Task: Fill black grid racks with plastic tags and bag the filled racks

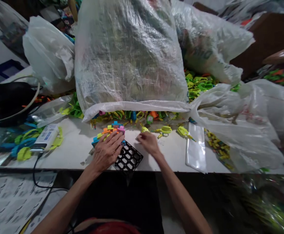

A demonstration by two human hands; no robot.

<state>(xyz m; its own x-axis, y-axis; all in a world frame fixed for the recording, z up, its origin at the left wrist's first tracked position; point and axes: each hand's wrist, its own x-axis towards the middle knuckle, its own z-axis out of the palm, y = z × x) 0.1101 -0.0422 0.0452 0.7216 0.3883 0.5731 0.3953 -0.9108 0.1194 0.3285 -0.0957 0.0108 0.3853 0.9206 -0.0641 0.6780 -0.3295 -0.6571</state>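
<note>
Translucent plastic makes up the big bulging sack (129, 58) that we see across the far side of the white counter (168, 156). On that counter, the black honeycomb tray (130, 156) sits askew between our hands, its near end at the counter's edge; with the left part covered, we cannot tell its full long axis. Our left hand (109, 151) lies palm down over the tray's left end, fingers outstretched; the thumb is hidden, so we cannot tell whether it grips. Our right hand (148, 143) is curled, fingertips drawn together beyond the tray's right side; whether they pinch anything, we cannot tell. The coloured plastic blocks (106, 131) show ahead of and under the left hand, clearly nearer to it. A small yellow-green piece (145, 129) lies just past the right fingertips, while a looped yellow-green piece (165, 130), lengthwise left to right, lies farther right, nearer the right hand.
</note>
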